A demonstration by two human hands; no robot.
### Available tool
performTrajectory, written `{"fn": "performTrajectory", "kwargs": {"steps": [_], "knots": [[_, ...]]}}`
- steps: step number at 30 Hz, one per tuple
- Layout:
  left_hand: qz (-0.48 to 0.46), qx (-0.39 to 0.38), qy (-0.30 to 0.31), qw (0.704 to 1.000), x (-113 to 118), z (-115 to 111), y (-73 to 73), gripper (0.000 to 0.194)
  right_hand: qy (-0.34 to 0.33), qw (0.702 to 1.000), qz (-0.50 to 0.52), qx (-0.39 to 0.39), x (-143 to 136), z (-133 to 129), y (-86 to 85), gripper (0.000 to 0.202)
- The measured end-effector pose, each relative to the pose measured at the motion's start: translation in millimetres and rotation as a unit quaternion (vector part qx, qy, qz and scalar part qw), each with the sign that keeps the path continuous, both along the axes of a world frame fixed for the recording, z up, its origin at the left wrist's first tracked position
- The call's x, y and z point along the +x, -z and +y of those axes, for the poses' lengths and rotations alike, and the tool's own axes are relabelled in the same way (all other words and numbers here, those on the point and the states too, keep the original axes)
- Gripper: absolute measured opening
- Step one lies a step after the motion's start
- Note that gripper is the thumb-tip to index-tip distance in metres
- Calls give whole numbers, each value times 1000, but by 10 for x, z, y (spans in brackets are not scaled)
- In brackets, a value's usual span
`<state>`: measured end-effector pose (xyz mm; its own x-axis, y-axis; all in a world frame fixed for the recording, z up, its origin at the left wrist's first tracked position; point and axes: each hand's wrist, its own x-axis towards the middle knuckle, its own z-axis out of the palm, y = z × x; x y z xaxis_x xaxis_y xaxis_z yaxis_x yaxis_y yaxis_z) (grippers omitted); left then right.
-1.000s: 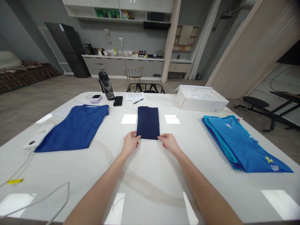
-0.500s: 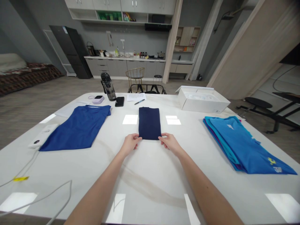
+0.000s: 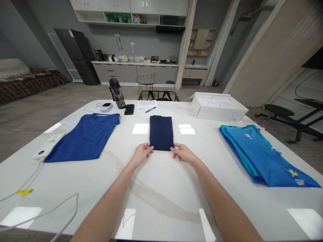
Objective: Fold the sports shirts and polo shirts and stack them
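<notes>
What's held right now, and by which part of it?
The navy cloth: the left hand holds its near left corner, the right hand its near right corner. The rest lies on the table.

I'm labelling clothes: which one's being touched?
The central folded navy cloth: left hand and right hand touch its near corners; the blue garment and brighter stack lie untouched.

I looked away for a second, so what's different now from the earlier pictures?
Nothing on the table has visibly moved; only the camera's view shifted slightly. The left hand and right hand still touch the near corners of the folded dark cloth. The bottle, phone and white box stayed put.
</notes>
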<state>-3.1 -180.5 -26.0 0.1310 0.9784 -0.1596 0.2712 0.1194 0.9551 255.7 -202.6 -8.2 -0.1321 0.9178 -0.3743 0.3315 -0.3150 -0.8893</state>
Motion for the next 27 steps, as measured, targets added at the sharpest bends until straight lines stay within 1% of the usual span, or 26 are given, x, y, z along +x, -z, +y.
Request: {"fn": "performTrajectory", "kwargs": {"steps": [4, 8, 11, 14, 16, 19, 21, 22, 23, 25, 26, 27], "knots": [[1, -2, 2, 1000, -2, 0, 7, 43, -25, 1000, 16, -4, 33, -7, -38, 27], [53, -4, -3, 999, -32, -1, 18, 49, 3, 1000, -22, -16, 5, -11, -35, 34], [117, -12, -17, 993, -27, -31, -26, 50, 19, 996, -84, -22, -34, -27, -52, 39], [182, -17, -12, 983, -5, -93, -118, 45, 0, 990, -140, -11, -31, -74, -92, 38], [217, -31, 9, 976, -2, -146, -187, 39, -25, 987, -159, -13, 11, -122, -119, 37], [258, -63, 75, 961, -38, -243, -289, 32, -78, 980, -178, -36, 103, -214, -169, 37], [259, -84, 149, 951, -88, -317, -355, 32, -141, 970, -189, -61, 149, -285, -227, 36], [253, -105, 195, 942, -120, -354, -387, 32, -183, 961, -191, -78, 160, -320, -266, 34], [245, -140, 246, 927, -154, -388, -420, 31, -229, 949, -190, -101, 164, -354, -309, 33], [225, -222, 346, 883, -230, -434, -476, 30, -315, 920, -179, -154, 159, -410, -400, 31], [214, -248, 379, 866, -269, -439, -496, 31, -343, 907, -173, -174, 158, -429, -439, 32], [204, -251, 392, 861, -304, -426, -506, 34, -355, 900, -173, -184, 163, -439, -470, 35]]}}
